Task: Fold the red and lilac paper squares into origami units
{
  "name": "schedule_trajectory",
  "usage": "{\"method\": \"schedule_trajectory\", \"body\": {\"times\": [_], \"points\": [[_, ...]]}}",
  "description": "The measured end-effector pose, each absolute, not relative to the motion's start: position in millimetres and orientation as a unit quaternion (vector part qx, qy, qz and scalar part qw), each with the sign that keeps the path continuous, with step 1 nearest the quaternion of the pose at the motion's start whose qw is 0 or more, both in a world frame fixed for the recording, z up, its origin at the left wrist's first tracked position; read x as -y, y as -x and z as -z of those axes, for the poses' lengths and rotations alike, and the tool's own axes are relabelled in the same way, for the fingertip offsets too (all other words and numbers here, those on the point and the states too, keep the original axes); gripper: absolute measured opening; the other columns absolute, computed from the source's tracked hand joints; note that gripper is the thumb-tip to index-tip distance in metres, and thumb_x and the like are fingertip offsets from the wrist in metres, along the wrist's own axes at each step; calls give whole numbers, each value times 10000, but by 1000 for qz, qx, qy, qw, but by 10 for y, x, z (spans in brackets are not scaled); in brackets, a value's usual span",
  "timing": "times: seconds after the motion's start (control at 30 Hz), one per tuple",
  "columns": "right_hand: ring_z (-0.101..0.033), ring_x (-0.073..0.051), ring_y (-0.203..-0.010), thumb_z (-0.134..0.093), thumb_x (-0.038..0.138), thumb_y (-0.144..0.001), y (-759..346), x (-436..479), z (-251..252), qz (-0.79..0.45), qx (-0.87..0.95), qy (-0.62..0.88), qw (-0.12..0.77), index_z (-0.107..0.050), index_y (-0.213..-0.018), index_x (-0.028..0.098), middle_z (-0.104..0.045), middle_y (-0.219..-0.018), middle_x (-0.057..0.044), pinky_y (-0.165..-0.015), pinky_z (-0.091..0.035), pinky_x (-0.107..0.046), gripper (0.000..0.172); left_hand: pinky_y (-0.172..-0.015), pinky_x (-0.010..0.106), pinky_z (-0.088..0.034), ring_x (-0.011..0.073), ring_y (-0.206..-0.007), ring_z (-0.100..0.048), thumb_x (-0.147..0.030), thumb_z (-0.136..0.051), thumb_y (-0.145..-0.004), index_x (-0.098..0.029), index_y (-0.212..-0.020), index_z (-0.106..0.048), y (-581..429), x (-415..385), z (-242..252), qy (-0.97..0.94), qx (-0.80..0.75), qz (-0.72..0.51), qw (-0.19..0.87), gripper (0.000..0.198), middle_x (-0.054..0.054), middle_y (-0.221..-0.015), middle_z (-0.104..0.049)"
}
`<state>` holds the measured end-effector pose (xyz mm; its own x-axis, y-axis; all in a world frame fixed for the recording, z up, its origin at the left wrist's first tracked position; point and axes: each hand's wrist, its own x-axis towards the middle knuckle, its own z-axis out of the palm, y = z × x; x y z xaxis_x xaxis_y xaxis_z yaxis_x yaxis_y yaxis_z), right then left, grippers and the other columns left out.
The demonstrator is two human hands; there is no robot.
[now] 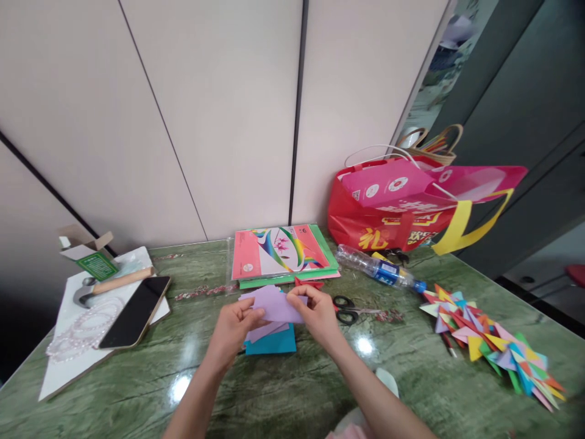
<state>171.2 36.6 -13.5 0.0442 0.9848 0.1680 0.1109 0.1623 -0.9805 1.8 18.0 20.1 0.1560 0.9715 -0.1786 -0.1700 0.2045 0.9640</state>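
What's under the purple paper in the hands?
The left hand and right hand hold the purple paper. Below it lie another purple sheet and a blue sheet on the green table. Anything beneath those is covered.

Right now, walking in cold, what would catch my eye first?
Likely the left hand and right hand at the centre, pinching a purple paper sheet above the green table. Then the bright red bag at the back right, and the colourful folded paper pieces along the table's right side.
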Motion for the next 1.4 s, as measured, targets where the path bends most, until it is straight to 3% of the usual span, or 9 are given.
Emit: {"method": "schedule_trajectory", "body": {"times": [0.1, 0.23, 0.3, 0.5, 0.73, 0.87, 0.97, 1.13, 1.4], "points": [[-425, -105, -500, -597, 357, -695, -1714, -370, 137, -420, 551, 495, 524, -611, -683, 157, -579, -624, 1, -478, -320, -217, 201, -729, 338, -502, 229, -767, -649, -290, -721, -595, -132, -1151, -561, -16, -166, -235, -448, -458, -458, 616, 600, 93, -864, -707], [-458, -114, -519, -596, 355, -699, -1703, -355, 107, -424, 573, 480, 512, -613, -671, 156, -592, -623, -6, -488, -343, -219, 202, -728, 287, -485, 221, -888, -614, -230, -711, -615, -238, -1307, -371, -8, -145, -304, -486, -424, -492, 585, 771, 126, -1143, -605], [-469, -119, -530, -598, 344, -699, -1691, -342, 90, -425, 586, 475, 501, -618, -669, 159, -597, -621, -8, -495, -354, -220, 189, -697, 265, -482, 218, -871, -614, -239, -706, -620, -240, -1284, -411, -1, -142, -303, -493, -435, -488, 574, 726, 129, -1135, -610], [-479, -120, -537, -604, 311, -696, -1671, -315, 80, -419, 607, 479, 476, -634, -674, 166, -607, -630, -4, -503, -360, -221, 150, -496, 214, -435, 162, -573, -591, -303, -684, -626, -159, -971, -675, 5, -158, -214, -512, -500, -428, 552, 374, 66, -770, -704], [-483, -118, -530, -616, 314, -691, -1669, -330, 128, -425, 617, 471, 465, -652, -679, 171, -616, -619, 3, -495, -351, -218, 148, -555, 226, -454, 218, -719, -609, -283, -675, -608, -208, -795, -741, -8, -174, -242, -554, -523, -424, 490, 212, 45, -803, -719], [-496, -121, -547, -626, 311, -686, -1659, -332, 137, -439, 593, 476, 478, -636, -739, 167, -620, -674, -9, -505, -365, -223, 154, -553, 232, -443, 205, -655, -601, -283, -668, -608, -210, -796, -743, -15, -179, -231, -564, -536, -418, 469, 215, 40, -768, -723], [-536, -135, -578, -652, 320, -662, -1648, -328, 123, -482, 561, 456, 495, -584, -910, 179, -619, -716, -10, -515, -404, -231, 293, -512, 223, -421, 178, -579, -575, -296, -667, -605, -207, -777, -745, -22, -174, -236, -562, -548, -429, 447, 209, 28, -728, -720], [-618, -190, -710, -773, 234, -494, -1643, -305, 93, -590, 512, 378, 497, -397, -1138, 222, -646, -833, -24, -610, -486, -286, 746, -387, 198, -328, 121, -424, -479, -311, -674, -589, -203, -758, -748, -19, -170, -243, -548, -560, -458, 420, 214, 17, -678, -711], [-589, -161, -656, -773, 216, -449, -1634, -268, 91, -585, 505, 424, 471, -506, -1067, 186, -605, -871, -27, -522, -498, -248, 674, -422, 197, -377, 144, -490, -543, -297, -661, -621, -210, -784, -746, -13, -168, -190, -562, -552, -471, 397, 203, 23, -725, -723]]}}
